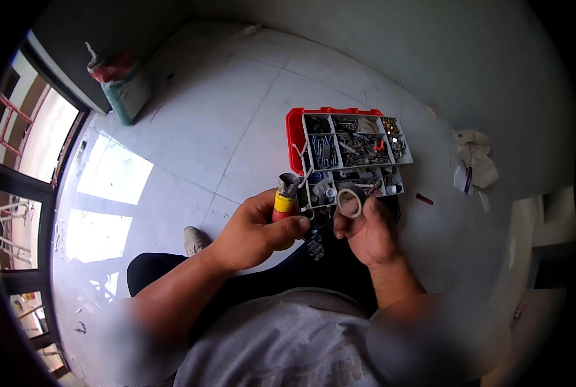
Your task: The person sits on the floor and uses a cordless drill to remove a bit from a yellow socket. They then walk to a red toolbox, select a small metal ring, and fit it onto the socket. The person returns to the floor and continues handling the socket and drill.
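Observation:
My left hand (260, 231) is wrapped around a red-and-yellow handle with a grey metal, tube-like head (288, 185) pointing up; the tool's exact kind does not show. Between the thumb and fingers of my right hand (371, 233) is a pale ring (360, 208), tilted so its opening shows. The two held things are a short way apart. Just beyond them sits a red-framed parts organizer (295, 132), its upper grey tray (359, 168) full of screws, anchors and small fittings. A lower section with more small parts shows partly behind my hands.
A bag (125, 95) stands on the tiled floor (191, 155) at far left, beside glazed door frames (20, 177). Crumpled paper (476, 158) and a small dark red piece (424, 198) lie to the right. My shoe (195, 240) shows left of my legs.

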### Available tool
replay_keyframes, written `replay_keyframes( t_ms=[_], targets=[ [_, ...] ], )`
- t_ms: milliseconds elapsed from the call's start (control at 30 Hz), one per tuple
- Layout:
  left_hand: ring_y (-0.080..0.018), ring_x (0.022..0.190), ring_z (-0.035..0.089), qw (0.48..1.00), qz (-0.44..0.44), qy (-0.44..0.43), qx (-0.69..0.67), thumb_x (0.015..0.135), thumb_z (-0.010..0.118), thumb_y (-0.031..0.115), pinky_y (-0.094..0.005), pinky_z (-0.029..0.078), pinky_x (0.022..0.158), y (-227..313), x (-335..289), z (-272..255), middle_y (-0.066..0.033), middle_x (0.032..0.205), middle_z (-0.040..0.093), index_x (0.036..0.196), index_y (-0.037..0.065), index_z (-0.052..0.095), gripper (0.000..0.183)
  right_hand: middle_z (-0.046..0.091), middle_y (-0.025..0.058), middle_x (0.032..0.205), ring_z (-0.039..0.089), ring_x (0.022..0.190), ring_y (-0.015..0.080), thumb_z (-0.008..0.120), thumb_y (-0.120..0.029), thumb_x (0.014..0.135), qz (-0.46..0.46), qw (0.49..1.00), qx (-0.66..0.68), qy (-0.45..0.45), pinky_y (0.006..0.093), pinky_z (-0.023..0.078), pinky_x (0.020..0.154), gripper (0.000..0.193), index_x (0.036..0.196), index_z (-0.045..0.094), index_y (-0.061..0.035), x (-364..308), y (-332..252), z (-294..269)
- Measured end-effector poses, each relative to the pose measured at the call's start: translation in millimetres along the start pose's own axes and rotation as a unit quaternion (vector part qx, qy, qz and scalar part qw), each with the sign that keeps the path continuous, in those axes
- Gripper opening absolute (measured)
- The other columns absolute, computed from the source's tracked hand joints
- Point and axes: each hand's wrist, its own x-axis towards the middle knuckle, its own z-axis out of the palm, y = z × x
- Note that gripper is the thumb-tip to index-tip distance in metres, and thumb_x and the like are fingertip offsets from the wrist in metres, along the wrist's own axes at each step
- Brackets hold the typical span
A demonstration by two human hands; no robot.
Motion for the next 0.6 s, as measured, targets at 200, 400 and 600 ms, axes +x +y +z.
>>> replay_keyframes(
  t_ms=[200, 400, 600],
  targets=[
    [-0.0177, 0.088, 0.067, 0.999, 0.009, 0.036, -0.022, 0.095, 0.074, 0.016, -0.0351, 0.054, 0.082, 2.1, -1.8, 0.2, -0.0077, 0.094, 0.067, 0.103, 0.004, 0.062, 0.019, 0.066, 0.0091, 0.105, 0.064, 0.086, 0.0191, 0.055, -0.025, 0.097, 0.069, 0.996, 0.05, -0.016, 0.0335, 0.053, 0.072, 0.045, 0.131, 0.061, 0.0039, 13.1, 0.8, 30.6],
    [-0.0164, 0.089, 0.066, 0.997, 0.006, 0.074, -0.018, 0.095, 0.074, 0.015, -0.0339, 0.054, 0.082, -9.4, -9.3, -8.4, -0.0073, 0.095, 0.067, 0.111, 0.002, 0.063, 0.023, 0.061, 0.0009, 0.084, 0.055, 0.07, 0.0074, 0.056, -0.019, 0.105, 0.01, 0.991, -0.137, -0.001, 0.0239, 0.047, 0.065, 0.032, 0.124, 0.065, 0.0052, 8.3, 8.2, 40.6],
    [-0.0061, 0.068, 0.05, 0.993, 0.035, 0.085, -0.071, 0.096, 0.069, 0.005, -0.0234, 0.042, 0.061, -5.4, -14.9, 5.6, 0.0012, 0.082, 0.059, 0.105, 0.002, 0.066, 0.01, 0.06, -0.0029, 0.076, 0.052, 0.065, 0.0037, 0.064, -0.016, 0.102, -0.08, 0.95, -0.3, 0.01, 0.0211, 0.043, 0.06, 0.021, 0.111, 0.068, 0.0028, 1.3, 12.9, 50.7]
  ],
)
